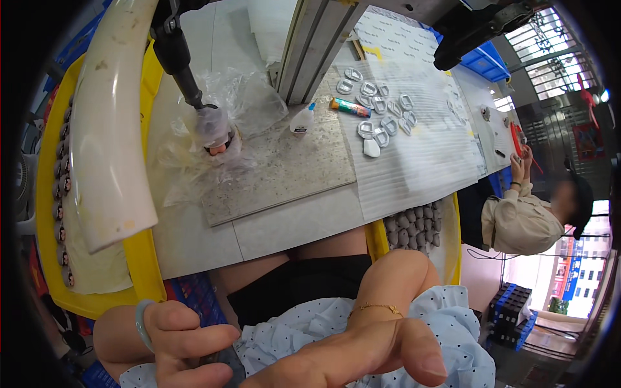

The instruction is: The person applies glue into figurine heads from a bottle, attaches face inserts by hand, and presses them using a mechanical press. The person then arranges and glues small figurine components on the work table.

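Observation:
My left hand [184,343], a pale bangle at its wrist, is raised near the lower edge with fingers loosely bent and apart. A greyish patch shows between its fingers; I cannot make out what it is. Close to the camera, my right hand [349,359] reaches across my lap, thumb apart and the other fingers stretched toward the left hand, partly cut off by the lower edge. Neither hand touches the table [284,226]. On a grey board [304,174] stand a small white bottle [302,121] with a blue tip and a plastic-wrapped tool end [212,126].
Silvery ring-shaped parts [381,134] and an orange-green tube [350,108] lie on foam sheeting. A white duct [113,129] hangs over the left yellow tray [145,258]. Grey pieces [414,227] fill another tray at right. A metal post [317,48] rises behind; a co-worker [530,216] sits right.

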A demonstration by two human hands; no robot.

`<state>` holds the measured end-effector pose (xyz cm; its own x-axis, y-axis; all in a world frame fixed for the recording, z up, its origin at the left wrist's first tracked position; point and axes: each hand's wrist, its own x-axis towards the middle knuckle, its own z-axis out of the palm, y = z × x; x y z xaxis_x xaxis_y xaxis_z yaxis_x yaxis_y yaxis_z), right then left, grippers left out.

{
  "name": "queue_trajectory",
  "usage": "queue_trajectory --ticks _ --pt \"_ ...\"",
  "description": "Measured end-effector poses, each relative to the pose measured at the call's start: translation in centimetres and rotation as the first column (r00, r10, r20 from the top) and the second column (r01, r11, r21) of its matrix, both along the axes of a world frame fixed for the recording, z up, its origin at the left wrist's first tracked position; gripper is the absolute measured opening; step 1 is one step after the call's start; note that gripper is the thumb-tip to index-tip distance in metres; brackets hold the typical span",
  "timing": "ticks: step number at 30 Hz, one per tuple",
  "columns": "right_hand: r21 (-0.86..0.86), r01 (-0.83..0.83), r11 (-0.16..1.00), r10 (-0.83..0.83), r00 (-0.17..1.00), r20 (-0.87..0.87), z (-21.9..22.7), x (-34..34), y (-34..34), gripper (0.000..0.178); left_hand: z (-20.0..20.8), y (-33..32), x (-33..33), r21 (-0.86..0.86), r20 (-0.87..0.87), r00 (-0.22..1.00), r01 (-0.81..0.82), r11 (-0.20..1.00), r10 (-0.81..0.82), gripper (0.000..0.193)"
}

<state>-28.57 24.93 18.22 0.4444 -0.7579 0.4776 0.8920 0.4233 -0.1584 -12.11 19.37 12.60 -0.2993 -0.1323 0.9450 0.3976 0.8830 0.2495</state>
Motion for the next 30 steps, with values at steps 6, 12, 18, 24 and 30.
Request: queue_trajectory --ticks 6,12,18,24,30 --pt "0.209 -0.486 0.848 0.520 0.840 -0.154 0.4 -4.2 -0.7 0.058 -0.7 2.4 0.5 0.303 0.097 0.994 0.026 0.953 -0.058 0.035" --pt "-0.057 -0.086 0.995 -0.013 0.447 -0.894 2.0 -4.3 -1.7 0.015 -2.6 4.4 1.3 0.607 0.073 0.991 -0.133 0.784 0.111 0.008" --pt "-0.335 -0.424 0.841 -0.513 -0.431 -0.742 6.9 -2.3 -2.9 0.011 -1.1 -1.0 -1.3 -0.044 0.011 0.997 0.075 0.996 -0.075 0.057" --pt "-0.423 -0.590 0.687 -0.700 -0.695 -0.167 8.6 -2.4 -1.4 0.015 -1.4 1.3 -0.3 0.115 0.017 0.999 0.025 0.993 -0.027 0.035" --pt "-0.675 -0.473 0.567 -0.654 -0.756 -0.020 7.2 -4.4 0.0 0.027 -1.4 1.4 0.6 0.175 0.035 0.993 -0.117 0.978 0.113 0.025"
